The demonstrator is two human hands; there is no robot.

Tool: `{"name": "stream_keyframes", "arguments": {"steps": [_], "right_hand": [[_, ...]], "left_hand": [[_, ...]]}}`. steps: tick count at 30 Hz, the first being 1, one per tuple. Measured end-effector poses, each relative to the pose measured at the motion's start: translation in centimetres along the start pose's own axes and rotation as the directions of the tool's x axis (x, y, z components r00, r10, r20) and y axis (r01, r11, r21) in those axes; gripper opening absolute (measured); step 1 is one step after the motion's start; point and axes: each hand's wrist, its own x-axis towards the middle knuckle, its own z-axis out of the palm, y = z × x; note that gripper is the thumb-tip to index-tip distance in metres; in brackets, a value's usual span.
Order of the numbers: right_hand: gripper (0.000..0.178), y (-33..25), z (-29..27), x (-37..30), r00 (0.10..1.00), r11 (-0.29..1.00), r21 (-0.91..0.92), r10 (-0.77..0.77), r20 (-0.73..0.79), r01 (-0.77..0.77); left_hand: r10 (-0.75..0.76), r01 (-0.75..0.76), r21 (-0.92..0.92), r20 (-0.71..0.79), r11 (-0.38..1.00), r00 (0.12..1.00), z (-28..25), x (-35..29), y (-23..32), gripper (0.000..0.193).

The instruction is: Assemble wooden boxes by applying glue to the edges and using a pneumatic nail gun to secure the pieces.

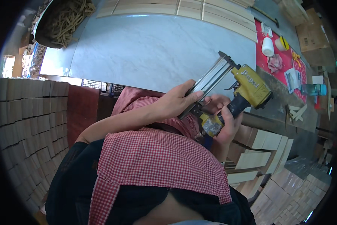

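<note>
A yellow and black pneumatic nail gun [252, 85] lies on its side in front of my chest, above my lap at the table's near edge. Its long silver magazine [212, 77] slants up and to the right over the table. My left hand [180, 98] is closed around the magazine's lower end, thumb on top. My right hand [228, 125] wraps the black grip near the hose end, with its fingers partly hidden behind the tool. Whether nails sit in the magazine, I cannot tell.
Ahead spreads a pale marbled tabletop [149, 48] with wooden boards [213, 18] along its far side. A bin of rubber bands or strips [69, 22] stands far left. At right, a red cloth [264, 41] bears a white bottle [267, 47]. Wood blocks [29, 112] are stacked left.
</note>
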Motion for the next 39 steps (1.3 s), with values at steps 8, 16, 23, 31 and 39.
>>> {"name": "stream_keyframes", "arguments": {"steps": [8, 16, 23, 31, 39], "right_hand": [[0.016, 1.3, -1.4, 0.6, 0.997, 0.998, 0.037, 0.041, 0.072, -0.044], [0.016, 0.7, -1.7, 1.0, 0.999, 0.999, 0.034, 0.035, 0.002, -0.035], [0.019, 1.1, -1.7, 1.2, 0.999, 0.998, 0.063, 0.01, -0.038, -0.007], [0.019, -0.1, -0.1, 1.7, 0.929, 0.956, -0.202, -0.261, -0.261, 0.212], [0.025, 0.7, -3.2, 1.0, 0.879, 0.936, -0.282, -0.306, -0.366, 0.209]], "left_hand": [[-0.135, 0.131, -0.1, -0.039, 0.986, 0.99, -0.5, -1.0, 0.1, 0.028], [-0.13, 0.131, -0.008, 0.093, 0.991, 0.987, -1.2, -2.2, -1.9, 0.027], [-0.17, 0.169, 0.021, 0.151, 0.985, 0.974, -2.1, -2.3, -2.5, 0.026], [-0.117, 0.113, 0.03, 0.334, 0.993, 0.935, -6.2, -5.7, -2.8, 0.034], [-0.112, 0.229, -0.126, 0.593, 0.965, 0.797, -9.2, -4.6, -6.7, 0.031]]}}
